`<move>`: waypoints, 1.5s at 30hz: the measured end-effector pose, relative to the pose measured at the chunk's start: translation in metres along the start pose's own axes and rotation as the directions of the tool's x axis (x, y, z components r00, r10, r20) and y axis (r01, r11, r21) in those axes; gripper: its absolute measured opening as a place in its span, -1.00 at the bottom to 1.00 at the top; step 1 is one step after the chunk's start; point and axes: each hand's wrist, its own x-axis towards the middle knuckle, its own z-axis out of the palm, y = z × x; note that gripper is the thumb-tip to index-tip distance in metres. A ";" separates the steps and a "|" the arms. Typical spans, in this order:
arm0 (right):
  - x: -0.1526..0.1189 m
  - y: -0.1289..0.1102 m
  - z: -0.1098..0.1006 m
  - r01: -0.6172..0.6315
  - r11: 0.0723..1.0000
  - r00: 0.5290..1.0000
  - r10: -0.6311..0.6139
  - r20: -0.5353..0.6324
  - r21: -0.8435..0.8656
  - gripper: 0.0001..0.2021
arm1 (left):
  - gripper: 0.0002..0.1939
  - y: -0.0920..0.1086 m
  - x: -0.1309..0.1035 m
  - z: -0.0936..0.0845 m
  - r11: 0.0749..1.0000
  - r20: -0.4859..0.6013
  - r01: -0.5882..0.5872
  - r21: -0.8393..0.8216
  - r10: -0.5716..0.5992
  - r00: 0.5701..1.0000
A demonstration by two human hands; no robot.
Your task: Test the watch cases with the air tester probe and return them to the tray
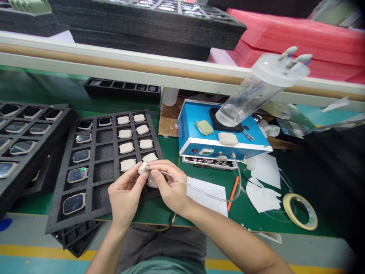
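My left hand (pixel 125 198) pinches a small cream watch case (pixel 143 168) between thumb and fingers, above the right edge of a black foam tray (pixel 98 190). My right hand (pixel 171 188) is closed on the end of a clear thin tube (pixel 196 189), held against the case; its fingers hide the tip. The tube curves back to the front of a blue box-shaped machine (pixel 196 114). Below my hands, another cream case (pixel 152 182) sits partly hidden. The tray holds cream cases in its right columns and watches with dark screens (pixel 74 203) mostly at left.
More foam trays of watches (pixel 21 147) are stacked at left. A clear cylinder (pixel 242 99) stands on the machine beside a green case (pixel 204 127) and a cream case (pixel 227 139). Right lie an orange stick (pixel 233 193), white paper (pixel 209 194) and a tape roll (pixel 313 219). A shelf rail (pixel 114 68) crosses behind.
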 end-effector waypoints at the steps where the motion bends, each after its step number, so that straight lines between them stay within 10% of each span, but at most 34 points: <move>1: 0.000 0.000 0.000 0.003 1.000 1.000 -0.003 0.000 -0.005 -0.87 | -0.61 0.000 0.000 0.000 1.000 0.001 0.000 0.000 0.000 1.000; 45: 0.000 -0.001 0.000 0.005 1.000 1.000 -0.005 0.000 -0.019 -0.88 | -0.57 -0.001 0.000 0.000 1.000 -0.003 0.011 0.011 -0.011 1.000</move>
